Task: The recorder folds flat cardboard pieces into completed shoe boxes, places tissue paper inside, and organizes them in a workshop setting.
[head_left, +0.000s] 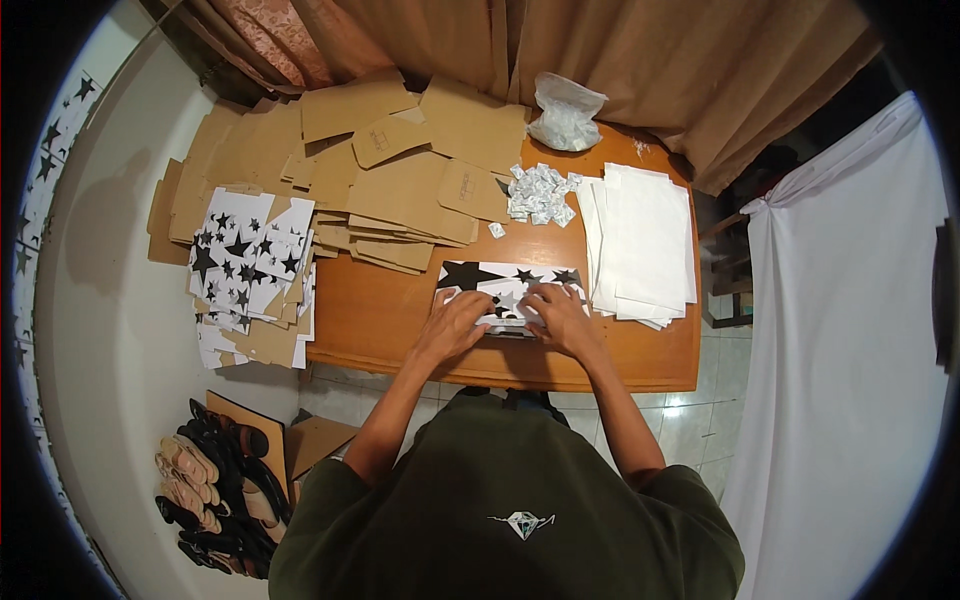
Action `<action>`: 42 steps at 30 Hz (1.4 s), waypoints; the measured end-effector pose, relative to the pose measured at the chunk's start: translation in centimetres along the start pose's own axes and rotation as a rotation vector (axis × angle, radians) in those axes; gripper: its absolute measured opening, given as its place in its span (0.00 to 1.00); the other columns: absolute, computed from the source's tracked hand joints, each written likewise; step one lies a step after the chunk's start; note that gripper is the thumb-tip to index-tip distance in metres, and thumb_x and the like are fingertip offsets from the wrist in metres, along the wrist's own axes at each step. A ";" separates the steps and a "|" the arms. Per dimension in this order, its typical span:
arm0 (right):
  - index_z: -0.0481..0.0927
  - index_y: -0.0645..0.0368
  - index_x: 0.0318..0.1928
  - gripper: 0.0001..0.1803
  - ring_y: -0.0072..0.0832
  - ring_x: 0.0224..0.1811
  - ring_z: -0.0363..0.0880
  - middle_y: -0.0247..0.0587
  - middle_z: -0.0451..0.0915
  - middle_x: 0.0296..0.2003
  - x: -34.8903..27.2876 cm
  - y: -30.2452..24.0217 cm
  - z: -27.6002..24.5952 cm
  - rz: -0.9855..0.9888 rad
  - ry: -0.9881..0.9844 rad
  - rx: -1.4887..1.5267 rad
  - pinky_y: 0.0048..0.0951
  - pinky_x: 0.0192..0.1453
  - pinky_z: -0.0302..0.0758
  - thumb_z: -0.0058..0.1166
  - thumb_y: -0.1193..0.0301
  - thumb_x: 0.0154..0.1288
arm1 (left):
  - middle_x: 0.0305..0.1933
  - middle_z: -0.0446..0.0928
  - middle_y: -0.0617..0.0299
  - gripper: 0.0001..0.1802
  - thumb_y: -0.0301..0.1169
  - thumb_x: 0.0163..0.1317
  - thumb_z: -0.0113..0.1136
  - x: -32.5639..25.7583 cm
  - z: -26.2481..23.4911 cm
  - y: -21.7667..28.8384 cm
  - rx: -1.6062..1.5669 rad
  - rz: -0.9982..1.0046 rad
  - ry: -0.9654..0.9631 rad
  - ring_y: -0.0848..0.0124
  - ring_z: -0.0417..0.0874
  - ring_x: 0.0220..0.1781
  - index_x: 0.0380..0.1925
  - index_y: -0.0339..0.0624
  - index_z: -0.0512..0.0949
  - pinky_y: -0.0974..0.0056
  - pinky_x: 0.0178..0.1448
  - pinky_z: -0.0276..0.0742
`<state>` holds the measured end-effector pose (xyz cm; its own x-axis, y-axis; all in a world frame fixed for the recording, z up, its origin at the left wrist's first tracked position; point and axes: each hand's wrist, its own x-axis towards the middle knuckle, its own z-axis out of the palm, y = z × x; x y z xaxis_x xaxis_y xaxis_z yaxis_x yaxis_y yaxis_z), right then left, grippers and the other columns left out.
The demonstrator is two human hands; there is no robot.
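Observation:
A white cardboard box (510, 282) printed with black and grey stars lies at the front middle of the wooden table. My left hand (458, 322) grips its near left part, fingers bent over the top and pointing inward. At the near right part, my right hand (558, 318) holds the same box with curled fingers. Between the hands shows the box's near edge, with a narrow pale strip along it. My thumbs are partly hidden, and the inside of the box cannot be seen.
Flat brown cardboard pieces (350, 185) cover the table's back left. Star-printed sheets (245, 255) are stacked at the left. Small white sachets (540, 195) lie in a heap beyond the box, near a clear plastic bag (566, 112). White sheets (645, 240) are piled right. Shoes (225, 490) stand lower left.

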<state>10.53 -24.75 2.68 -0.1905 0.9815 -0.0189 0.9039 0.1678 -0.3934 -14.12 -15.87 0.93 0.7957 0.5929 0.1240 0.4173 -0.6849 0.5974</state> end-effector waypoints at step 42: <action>0.77 0.68 0.59 0.25 0.43 0.54 0.81 0.56 0.80 0.54 -2.5 3.9 0.1 0.447 0.776 0.371 0.39 0.61 0.76 0.58 0.59 0.74 | 0.48 0.79 0.58 0.25 0.43 0.79 0.52 0.8 -1.3 -2.8 -0.718 -0.489 0.633 0.73 0.79 0.47 0.67 0.40 0.66 0.69 0.51 0.76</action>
<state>14.54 -26.58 1.13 0.5675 0.7577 0.3223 0.6276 -0.1447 -0.7650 -15.19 -12.90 0.42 0.1542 0.9880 0.0100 0.1093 -0.0271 0.9936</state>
